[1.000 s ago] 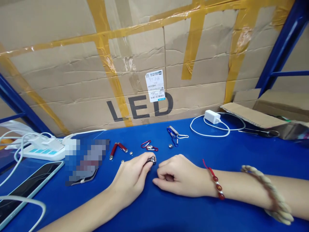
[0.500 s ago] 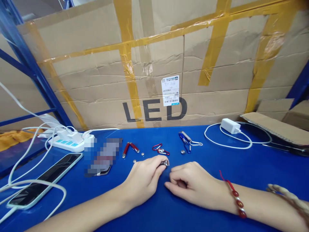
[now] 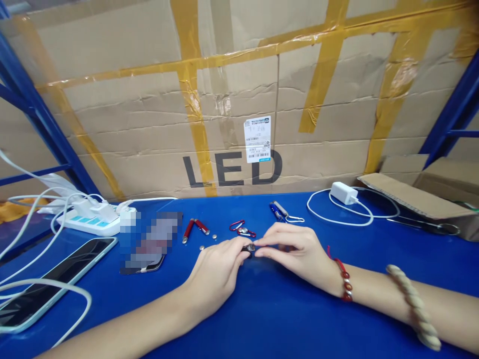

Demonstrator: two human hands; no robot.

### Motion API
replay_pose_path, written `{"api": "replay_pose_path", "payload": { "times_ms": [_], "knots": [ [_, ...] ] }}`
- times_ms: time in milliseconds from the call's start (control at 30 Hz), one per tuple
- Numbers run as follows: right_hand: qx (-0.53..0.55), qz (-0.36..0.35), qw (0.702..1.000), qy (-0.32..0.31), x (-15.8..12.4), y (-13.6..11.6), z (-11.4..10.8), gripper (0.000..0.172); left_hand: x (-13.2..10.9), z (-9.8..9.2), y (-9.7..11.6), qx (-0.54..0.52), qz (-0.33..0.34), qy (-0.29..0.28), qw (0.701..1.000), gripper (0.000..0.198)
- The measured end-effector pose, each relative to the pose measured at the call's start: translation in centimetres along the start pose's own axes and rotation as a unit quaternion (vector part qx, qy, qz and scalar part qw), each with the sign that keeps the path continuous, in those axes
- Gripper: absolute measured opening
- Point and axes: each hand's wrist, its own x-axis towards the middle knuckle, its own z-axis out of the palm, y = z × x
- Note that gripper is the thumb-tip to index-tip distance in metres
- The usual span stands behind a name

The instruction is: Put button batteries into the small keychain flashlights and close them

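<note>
My left hand pinches a small dark metal piece with a silvery end, above the blue table. From the right, the fingertips of my right hand meet the end of that piece; whether they hold anything of their own is too small to tell. Behind my hands lie red carabiners with a silver disc. Two red tubes and small silver discs are to the left. A blue tube and a silver tube with a clip lie behind my right hand.
On the left are a phone, a power strip with white cables and a blurred-out item. A white charger with its cable lies back right, near an open carton. A large cardboard box stands behind.
My right hand has moved left and up to the dark metal piece, and its curled fingers have stretched out to touch it. The view has shifted slightly to the right.
</note>
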Motion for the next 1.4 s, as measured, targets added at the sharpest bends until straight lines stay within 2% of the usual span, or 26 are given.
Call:
{"api": "replay_pose_path", "payload": {
  "times_ms": [167, 300, 367, 467, 533, 600, 767, 800, 900, 1000, 1100, 1200, 1267, 1333, 1400],
  "knots": [
    [0.069, 0.078, 0.994, -0.015, 0.4, -0.4, 0.4, 0.009, 0.1, 0.1, 0.0, -0.026, 0.004, -0.002, 1.000, 0.018],
    [0.141, 0.186, 0.971, -0.052, 0.7, -0.4, 0.4, 0.012, -0.1, 0.0, 0.0, -0.089, 0.005, -0.033, 0.995, 0.012],
    [0.177, 0.248, 0.949, -0.086, 0.8, -0.3, 0.3, 0.016, -0.2, 0.0, -0.1, -0.086, 0.016, -0.048, 0.995, 0.011],
    [0.230, 0.358, 0.891, -0.159, 1.1, -0.2, 0.1, 0.025, -0.3, 0.0, -0.2, -0.072, 0.053, -0.052, 0.995, 0.010],
    [0.238, 0.403, 0.859, -0.207, 1.2, -0.3, 0.0, 0.026, -0.4, 0.0, -0.3, -0.067, 0.088, -0.052, 0.992, 0.012],
    [0.232, 0.413, 0.847, -0.243, 1.3, -0.6, -0.1, 0.026, -0.5, 0.1, -0.4, -0.063, 0.112, -0.044, 0.991, 0.014],
    [0.250, 0.389, 0.839, -0.288, 1.5, -1.7, -0.6, 0.030, -0.7, 0.2, -0.4, -0.067, 0.128, -0.032, 0.989, 0.012],
    [0.244, 0.377, 0.839, -0.307, 1.7, -1.9, -0.7, 0.031, -0.7, 0.3, -0.5, -0.068, 0.129, -0.033, 0.989, 0.012],
    [0.176, 0.319, 0.866, -0.342, 2.1, -2.7, -1.4, 0.031, -0.7, 0.4, -0.5, -0.068, 0.133, -0.033, 0.988, 0.013],
    [0.147, 0.326, 0.860, -0.364, 2.2, -3.2, -1.7, 0.034, -0.7, 0.5, -0.5, -0.054, 0.156, -0.032, 0.986, 0.014],
    [0.226, 0.381, 0.821, -0.362, 1.9, -3.4, -1.4, 0.037, -0.8, 0.4, -0.4, -0.041, 0.170, -0.024, 0.984, 0.017],
    [0.385, 0.449, 0.740, -0.320, 1.6, -3.1, -0.9, 0.039, -0.8, 0.2, -0.2, -0.055, 0.166, 0.006, 0.985, 0.020],
    [0.449, 0.486, 0.691, -0.292, 1.5, -3.0, -0.7, 0.037, -0.8, 0.1, -0.1, -0.056, 0.151, 0.015, 0.987, 0.022],
    [0.468, 0.501, 0.674, -0.276, 1.5, -2.9, -0.6, 0.036, -0.7, 0.0, -0.1, -0.066, 0.120, 0.007, 0.991, 0.021],
    [0.462, 0.495, 0.685, -0.269, 1.5, -2.8, -0.5, 0.036, -0.6, -0.1, -0.1, -0.085, 0.099, -0.002, 0.991, 0.019]
  ]
}}
